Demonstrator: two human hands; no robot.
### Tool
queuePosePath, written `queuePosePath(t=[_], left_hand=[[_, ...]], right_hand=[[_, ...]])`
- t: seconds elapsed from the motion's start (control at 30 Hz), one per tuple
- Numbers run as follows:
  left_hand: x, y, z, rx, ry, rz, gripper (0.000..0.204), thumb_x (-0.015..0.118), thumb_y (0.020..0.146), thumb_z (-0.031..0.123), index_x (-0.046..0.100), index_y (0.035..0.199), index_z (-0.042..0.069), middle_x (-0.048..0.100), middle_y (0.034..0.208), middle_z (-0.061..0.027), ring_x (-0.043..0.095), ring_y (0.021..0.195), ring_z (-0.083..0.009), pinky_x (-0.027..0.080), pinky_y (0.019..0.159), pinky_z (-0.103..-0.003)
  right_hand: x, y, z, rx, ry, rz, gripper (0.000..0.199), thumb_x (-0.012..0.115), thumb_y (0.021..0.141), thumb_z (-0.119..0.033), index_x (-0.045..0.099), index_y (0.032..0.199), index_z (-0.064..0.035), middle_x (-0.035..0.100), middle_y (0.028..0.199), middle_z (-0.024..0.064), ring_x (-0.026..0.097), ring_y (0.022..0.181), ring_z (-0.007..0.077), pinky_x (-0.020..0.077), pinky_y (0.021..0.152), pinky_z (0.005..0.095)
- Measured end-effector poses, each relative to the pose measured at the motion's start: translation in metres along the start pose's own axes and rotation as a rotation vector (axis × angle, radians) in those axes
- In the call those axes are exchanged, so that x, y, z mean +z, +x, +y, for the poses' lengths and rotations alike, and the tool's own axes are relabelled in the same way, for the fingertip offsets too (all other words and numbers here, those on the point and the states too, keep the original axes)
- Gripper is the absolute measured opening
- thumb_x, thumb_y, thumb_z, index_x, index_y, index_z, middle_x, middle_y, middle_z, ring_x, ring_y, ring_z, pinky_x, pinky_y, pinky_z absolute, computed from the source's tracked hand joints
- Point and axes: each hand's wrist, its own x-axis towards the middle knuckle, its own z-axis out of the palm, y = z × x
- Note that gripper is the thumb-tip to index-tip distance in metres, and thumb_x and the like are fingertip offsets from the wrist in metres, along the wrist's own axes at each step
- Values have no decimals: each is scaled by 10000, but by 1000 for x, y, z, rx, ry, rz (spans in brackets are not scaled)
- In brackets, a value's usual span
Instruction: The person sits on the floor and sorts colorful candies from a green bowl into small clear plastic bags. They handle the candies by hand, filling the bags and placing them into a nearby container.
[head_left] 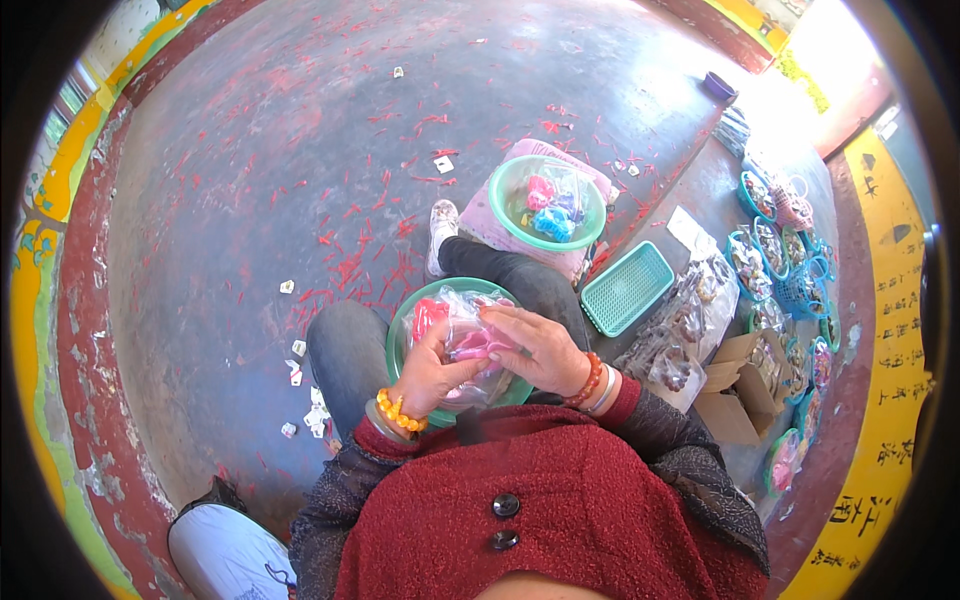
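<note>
In my lap sits a green plastic basin (pixel 394 331) with clear plastic bags and bright contents in it. Above it, my left hand (pixel 428 377) and my right hand (pixel 541 350) come together on a pink bundle (pixel 474 343), gripping it from both sides. Its exact kind is not plain, and clear plastic lies around it. Just beyond my left fingers shows a red piece (pixel 430 314) under clear film. My fingers are bent and closed, partly hiding what they hold.
Ahead, a second green basin (pixel 600 212) with pink, blue and purple bundles stands on a pink padded seat (pixel 483 215). To the right are a green rectangular basket (pixel 628 287), an open cardboard box (pixel 735 405) and several filled baskets (pixel 760 195). Red scraps litter the concrete floor.
</note>
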Motion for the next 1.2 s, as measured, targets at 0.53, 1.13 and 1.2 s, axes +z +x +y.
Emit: queuePosePath(t=[0.53,1.13,1.2], left_hand=[[-4,20,43,34,-109,-8,652,682,784,-4,343,1340,23,590,1101,-96,592,996,-168,478,886,-302],[2,30,-63,-125,613,-20,268,647,841,134,606,1061,-12,653,954,-85,609,876,-133,489,791,-273],[2,32,-67,-20,771,-13,294,621,833,221,621,1027,0,655,925,-130,623,849,-233,484,768,-324]], right_hand=[[-12,16,5,563,1021,16,365,668,793,-82,495,1108,-17,552,1016,11,536,945,62,454,821,230],[12,-58,15,623,-214,-396,328,605,782,-379,672,819,-60,646,782,193,628,770,361,490,696,465],[10,-56,7,562,-294,-305,320,602,796,-355,630,826,-37,637,803,180,620,766,364,488,682,462]])
